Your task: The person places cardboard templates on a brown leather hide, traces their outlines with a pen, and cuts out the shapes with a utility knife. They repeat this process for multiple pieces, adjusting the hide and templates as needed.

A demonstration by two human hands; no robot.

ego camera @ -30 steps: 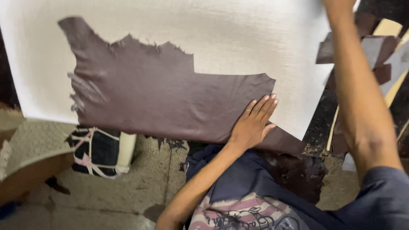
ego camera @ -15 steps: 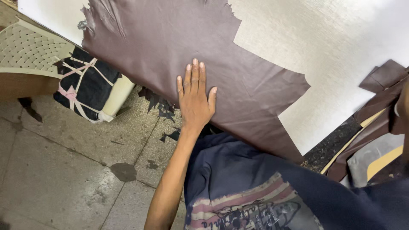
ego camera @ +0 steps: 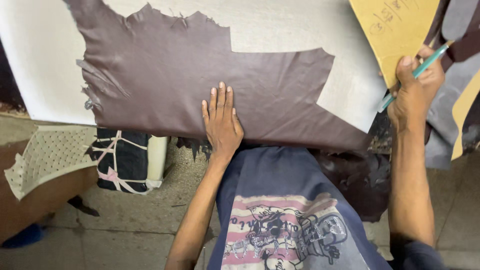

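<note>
A large piece of dark brown leather (ego camera: pixel 170 85) with ragged edges lies spread on a white work board (ego camera: pixel 45 55). My left hand (ego camera: pixel 221 122) rests flat on the leather near its front edge, fingers together. My right hand (ego camera: pixel 415 90) is raised at the right and grips a yellow cardboard pattern (ego camera: pixel 395 30) together with a teal pencil (ego camera: pixel 415 72). The pattern hangs over the board's right end, above the leather's notched corner.
A dark bag with pale straps (ego camera: pixel 122 160) leans under the board's left part. A perforated cream sheet (ego camera: pixel 47 155) lies over a brown surface at far left. More leather pieces and yellow patterns (ego camera: pixel 465 105) pile up at the right. Concrete floor (ego camera: pixel 130 225) below.
The view swung right. My right hand came back into sight carrying the yellow pattern and pencil. My left hand stayed flat on the leather.
</note>
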